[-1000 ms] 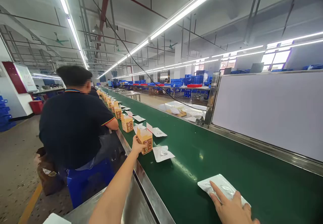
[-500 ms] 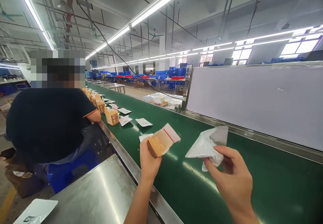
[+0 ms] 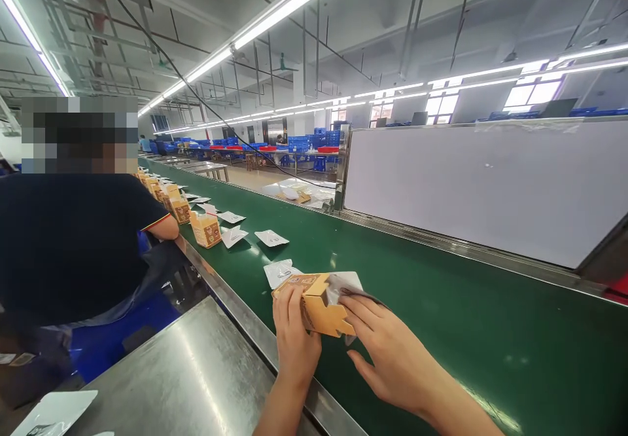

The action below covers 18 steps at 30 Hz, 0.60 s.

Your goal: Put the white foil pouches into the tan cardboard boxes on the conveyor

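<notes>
Green conveyor point(image 3: 471, 351), illegibly printed carton point(image 3: 321, 308) between left hand point(image 3: 294, 338) and right hand point(image 3: 392, 357)

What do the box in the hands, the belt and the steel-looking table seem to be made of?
The box looks like thin printed card, matte, with crisp folds and cut tabs. The belt seems to be green rubber or PVC, smooth with a soft sheen. The table looks like brushed stainless steel, given its streaky reflections.

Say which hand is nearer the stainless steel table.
Left. The left hand grips the carton just past the stainless steel table; the right hand lies farther off, over the green conveyor belt.
</notes>
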Available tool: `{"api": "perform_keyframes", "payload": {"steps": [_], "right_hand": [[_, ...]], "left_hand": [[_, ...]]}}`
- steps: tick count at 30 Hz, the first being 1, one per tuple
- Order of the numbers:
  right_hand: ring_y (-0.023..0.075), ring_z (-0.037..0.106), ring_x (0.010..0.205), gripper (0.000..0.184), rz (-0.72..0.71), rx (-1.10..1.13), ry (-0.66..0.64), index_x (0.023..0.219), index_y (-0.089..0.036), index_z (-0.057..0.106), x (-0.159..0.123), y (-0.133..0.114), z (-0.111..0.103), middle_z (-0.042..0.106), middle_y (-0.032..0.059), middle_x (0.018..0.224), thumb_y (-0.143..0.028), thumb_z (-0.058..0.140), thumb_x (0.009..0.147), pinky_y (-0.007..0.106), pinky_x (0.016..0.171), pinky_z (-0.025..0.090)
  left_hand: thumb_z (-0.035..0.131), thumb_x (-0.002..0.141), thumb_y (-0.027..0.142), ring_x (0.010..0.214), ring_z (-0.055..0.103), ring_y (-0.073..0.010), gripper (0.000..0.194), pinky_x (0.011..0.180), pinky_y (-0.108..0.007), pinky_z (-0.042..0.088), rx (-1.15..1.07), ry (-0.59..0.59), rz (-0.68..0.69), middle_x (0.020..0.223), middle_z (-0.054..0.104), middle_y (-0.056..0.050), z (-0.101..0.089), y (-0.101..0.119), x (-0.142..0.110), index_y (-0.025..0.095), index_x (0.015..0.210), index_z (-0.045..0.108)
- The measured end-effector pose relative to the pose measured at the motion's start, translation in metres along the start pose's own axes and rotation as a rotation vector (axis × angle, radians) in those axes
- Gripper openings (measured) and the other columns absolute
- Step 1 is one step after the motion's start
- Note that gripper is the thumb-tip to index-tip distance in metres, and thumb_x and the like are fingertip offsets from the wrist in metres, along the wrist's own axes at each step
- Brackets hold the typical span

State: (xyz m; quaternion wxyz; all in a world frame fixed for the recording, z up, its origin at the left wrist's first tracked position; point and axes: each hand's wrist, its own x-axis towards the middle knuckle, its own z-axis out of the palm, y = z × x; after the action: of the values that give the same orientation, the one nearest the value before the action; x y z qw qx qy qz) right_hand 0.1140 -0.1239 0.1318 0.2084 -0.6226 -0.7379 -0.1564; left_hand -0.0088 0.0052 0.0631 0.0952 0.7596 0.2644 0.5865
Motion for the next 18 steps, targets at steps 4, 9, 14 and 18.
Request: {"api": "perform_keyframes", "payload": {"steps": [4, 9, 14, 18], "right_hand": [[0.0302, 0.046, 0.121, 0.053, 0.114, 0.141, -0.218, 0.123, -0.009, 0.055, -0.006, 0.004, -0.004, 0.052, 0.0137, 0.130, -0.019, 0.058, 0.071, 0.047, 0.104, 0.040], [0.0244, 0.050, 0.117, 0.047, 0.108, 0.270, -0.235, 0.119, -0.017, 0.055, -0.009, 0.008, -0.012, 0.058, 0.0077, 0.123, -0.020, 0.059, 0.073, 0.041, 0.102, 0.040], [0.0244, 0.053, 0.110, 0.032, -0.099, 0.207, -0.288, 0.096, -0.019, 0.057, 0.002, 0.003, -0.009, 0.063, 0.0046, 0.107, -0.011, 0.058, 0.064, 0.044, 0.101, 0.039], [0.0173, 0.059, 0.090, 0.018, -0.127, 0.269, -0.207, 0.087, -0.018, 0.054, 0.008, -0.003, -0.028, 0.064, 0.0029, 0.092, -0.007, 0.051, 0.073, 0.033, 0.087, 0.049]], "left_hand": [[0.046, 0.070, -0.003, 0.121, 0.047, -0.0278, 0.065, 0.105, -0.056, 0.034, 0.079, -0.104, 0.151, 0.122, 0.053, -0.013, -0.001, -0.004, -0.008, 0.019, 0.131, 0.040], [0.051, 0.071, 0.002, 0.120, 0.049, -0.0272, 0.065, 0.101, -0.051, 0.042, -0.048, -0.230, 0.080, 0.125, 0.053, -0.012, -0.001, -0.001, -0.020, 0.022, 0.132, 0.039], [0.050, 0.070, 0.001, 0.123, 0.048, -0.0263, 0.065, 0.103, -0.050, 0.042, -0.242, -0.391, 0.056, 0.129, 0.051, -0.011, 0.004, 0.014, -0.032, 0.025, 0.130, 0.041], [0.060, 0.070, 0.009, 0.117, 0.052, -0.0266, 0.059, 0.099, -0.049, 0.045, -0.313, -0.354, -0.160, 0.124, 0.053, -0.011, 0.005, 0.021, -0.031, 0.022, 0.125, 0.044]]}}
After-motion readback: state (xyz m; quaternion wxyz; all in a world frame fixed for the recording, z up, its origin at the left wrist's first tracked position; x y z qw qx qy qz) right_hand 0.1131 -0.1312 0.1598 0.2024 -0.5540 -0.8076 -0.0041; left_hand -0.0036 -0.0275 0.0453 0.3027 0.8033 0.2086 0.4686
